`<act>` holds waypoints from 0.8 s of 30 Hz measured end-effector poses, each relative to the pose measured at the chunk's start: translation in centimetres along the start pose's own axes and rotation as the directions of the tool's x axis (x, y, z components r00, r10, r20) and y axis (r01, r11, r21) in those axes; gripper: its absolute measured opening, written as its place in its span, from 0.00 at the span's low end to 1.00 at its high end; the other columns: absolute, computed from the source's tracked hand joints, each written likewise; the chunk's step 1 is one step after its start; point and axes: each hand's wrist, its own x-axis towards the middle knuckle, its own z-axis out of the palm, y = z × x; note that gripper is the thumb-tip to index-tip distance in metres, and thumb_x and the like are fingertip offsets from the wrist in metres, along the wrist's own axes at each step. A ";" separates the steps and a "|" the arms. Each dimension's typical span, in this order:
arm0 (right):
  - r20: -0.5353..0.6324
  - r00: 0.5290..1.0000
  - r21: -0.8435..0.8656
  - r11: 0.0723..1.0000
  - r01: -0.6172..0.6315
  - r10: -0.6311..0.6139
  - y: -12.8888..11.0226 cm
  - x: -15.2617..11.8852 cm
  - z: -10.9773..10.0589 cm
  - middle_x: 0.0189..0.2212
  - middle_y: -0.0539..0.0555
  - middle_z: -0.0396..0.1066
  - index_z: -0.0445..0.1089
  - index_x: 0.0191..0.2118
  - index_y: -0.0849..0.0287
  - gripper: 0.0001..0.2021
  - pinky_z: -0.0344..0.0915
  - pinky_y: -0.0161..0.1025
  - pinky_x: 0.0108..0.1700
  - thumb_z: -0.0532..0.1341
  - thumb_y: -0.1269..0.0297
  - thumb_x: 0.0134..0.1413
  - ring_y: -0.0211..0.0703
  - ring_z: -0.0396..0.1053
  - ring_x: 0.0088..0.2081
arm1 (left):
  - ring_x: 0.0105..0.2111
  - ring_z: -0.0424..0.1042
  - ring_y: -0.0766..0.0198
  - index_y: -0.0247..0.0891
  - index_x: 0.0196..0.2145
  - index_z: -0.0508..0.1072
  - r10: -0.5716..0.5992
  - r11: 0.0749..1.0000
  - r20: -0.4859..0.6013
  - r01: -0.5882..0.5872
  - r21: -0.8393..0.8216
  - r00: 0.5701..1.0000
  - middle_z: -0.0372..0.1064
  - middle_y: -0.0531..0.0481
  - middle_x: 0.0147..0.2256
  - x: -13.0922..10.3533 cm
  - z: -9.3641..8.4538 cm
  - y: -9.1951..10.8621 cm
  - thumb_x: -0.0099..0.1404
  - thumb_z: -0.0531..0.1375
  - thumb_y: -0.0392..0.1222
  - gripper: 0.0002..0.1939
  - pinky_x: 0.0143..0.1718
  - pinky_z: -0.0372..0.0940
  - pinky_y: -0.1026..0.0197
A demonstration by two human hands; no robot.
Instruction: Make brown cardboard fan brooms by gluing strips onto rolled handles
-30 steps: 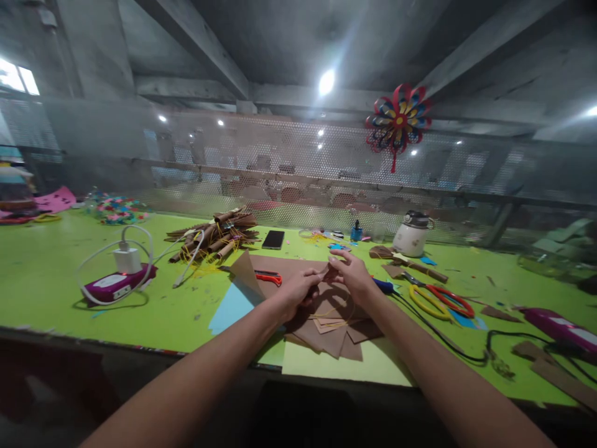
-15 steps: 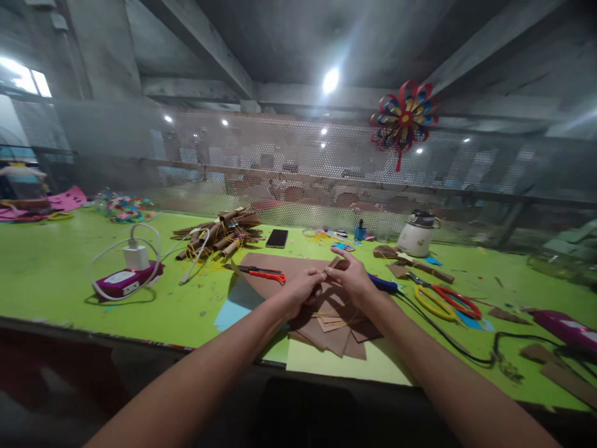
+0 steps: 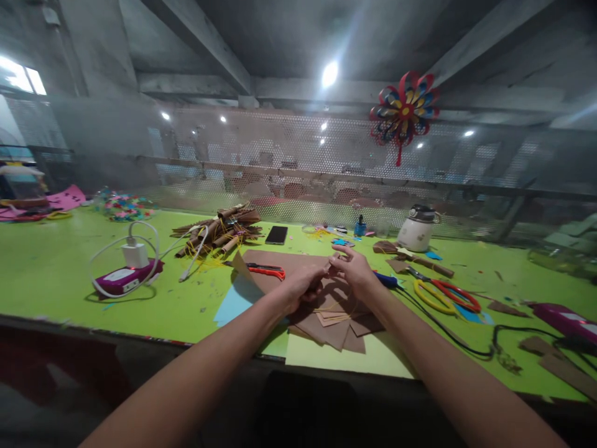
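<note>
My left hand [image 3: 305, 286] is closed, its fingertips meeting those of my right hand [image 3: 354, 270] above the brown paper. The right thumb and forefinger are pinched, with the other fingers partly raised. What the fingertips hold is too small and too covered to make out. Under my hands lie cut brown paper pieces [image 3: 321, 330] with thin yellow thread across them. A larger brown sheet [image 3: 265, 258] lies behind, its left corner curling up, and an orange utility knife [image 3: 265, 270] rests on it. A blue-handled tool [image 3: 386, 280] with a black cord lies just right of my right hand.
Left stand a pile of rolled brown paper [image 3: 224, 233], a phone [image 3: 277, 234] and a purple power strip [image 3: 128, 278] with a white charger. Right are scissors [image 3: 443, 295], a white flask [image 3: 416, 230] and another purple strip [image 3: 564, 323]. The table's front edge runs below my forearms.
My hands stay together over the brown paper, with the fingertips shifting slightly. The brown strip seen between them earlier is less visible now. The view has tilted a little.
</note>
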 end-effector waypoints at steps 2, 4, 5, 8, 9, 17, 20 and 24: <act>-0.005 1.000 -0.015 1.000 0.019 -0.019 0.1 0.0 -0.2 0.19 0.44 0.65 0.65 0.44 0.60 0.22 0.66 0.35 0.27 0.66 0.68 0.37 0.34 0.66 0.20 | 0.14 0.55 0.73 0.34 0.31 0.68 -0.047 0.998 0.039 0.048 -0.031 0.998 0.60 0.54 0.18 -0.1 -0.1 0.2 0.58 0.53 0.50 0.15 0.14 0.45 0.70; -0.021 0.999 -0.048 0.998 0.042 -0.043 0.1 0.1 -0.4 0.19 0.44 0.65 0.66 0.43 0.59 0.21 0.65 0.34 0.27 0.66 0.67 0.37 0.34 0.66 0.20 | 0.15 0.59 0.71 0.35 0.32 0.67 -0.082 0.994 0.092 0.088 -0.063 0.992 0.64 0.51 0.19 -0.1 -0.1 0.4 0.59 0.50 0.50 0.15 0.16 0.50 0.70; -0.032 0.998 -0.066 0.996 0.055 -0.057 0.1 0.2 -0.6 0.19 0.44 0.65 0.67 0.42 0.59 0.21 0.65 0.34 0.27 0.66 0.66 0.37 0.33 0.65 0.21 | 0.16 0.62 0.70 0.35 0.33 0.67 -0.091 0.993 0.118 0.100 -0.070 0.989 0.65 0.50 0.20 -0.2 -0.1 0.5 0.60 0.49 0.49 0.15 0.17 0.54 0.69; -0.037 0.997 -0.094 0.993 0.067 -0.071 0.1 0.4 -1.0 0.19 0.45 0.65 0.68 0.42 0.59 0.20 0.65 0.34 0.27 0.66 0.65 0.37 0.34 0.65 0.21 | 0.21 0.68 0.66 0.33 0.35 0.66 -0.093 0.993 0.164 0.104 -0.059 0.982 0.68 0.46 0.23 -0.2 -0.1 0.4 0.62 0.47 0.46 0.15 0.25 0.63 0.64; -0.033 0.997 -0.095 0.994 0.061 -0.064 0.1 0.5 -1.1 0.19 0.45 0.65 0.68 0.41 0.60 0.20 0.65 0.34 0.26 0.66 0.65 0.37 0.34 0.65 0.21 | 0.22 0.70 0.65 0.32 0.35 0.66 -0.088 0.994 0.172 0.098 -0.054 0.981 0.69 0.45 0.24 -0.2 0.0 0.4 0.63 0.47 0.45 0.15 0.27 0.65 0.62; -0.011 0.995 -0.080 0.991 0.103 -0.104 0.0 0.8 -1.3 0.17 0.43 0.63 0.67 0.41 0.62 0.23 0.64 0.35 0.25 0.67 0.64 0.34 0.32 0.62 0.20 | 0.26 0.71 0.63 0.30 0.34 0.68 -0.018 0.999 0.178 0.024 -0.030 0.984 0.70 0.40 0.30 -0.1 0.1 0.0 0.63 0.52 0.44 0.13 0.32 0.65 0.58; -0.014 0.993 -0.096 0.988 0.118 -0.120 -0.2 0.8 -1.2 0.17 0.43 0.62 0.67 0.42 0.62 0.24 0.63 0.34 0.24 0.67 0.63 0.32 0.32 0.61 0.19 | 0.26 0.69 0.65 0.30 0.29 0.70 0.005 1.000 0.137 -0.002 -0.020 0.990 0.69 0.42 0.30 -0.1 0.1 -0.1 0.59 0.57 0.44 0.11 0.32 0.64 0.60; -0.003 0.990 -0.122 0.983 0.138 -0.140 -0.4 0.8 -1.2 0.16 0.43 0.62 0.67 0.42 0.63 0.26 0.60 0.34 0.23 0.67 0.61 0.32 0.32 0.61 0.18 | 0.22 0.64 0.70 0.31 0.26 0.70 0.007 1.000 0.092 -0.006 -0.014 0.996 0.67 0.47 0.25 -0.5 0.3 0.3 0.58 0.59 0.42 0.10 0.27 0.59 0.65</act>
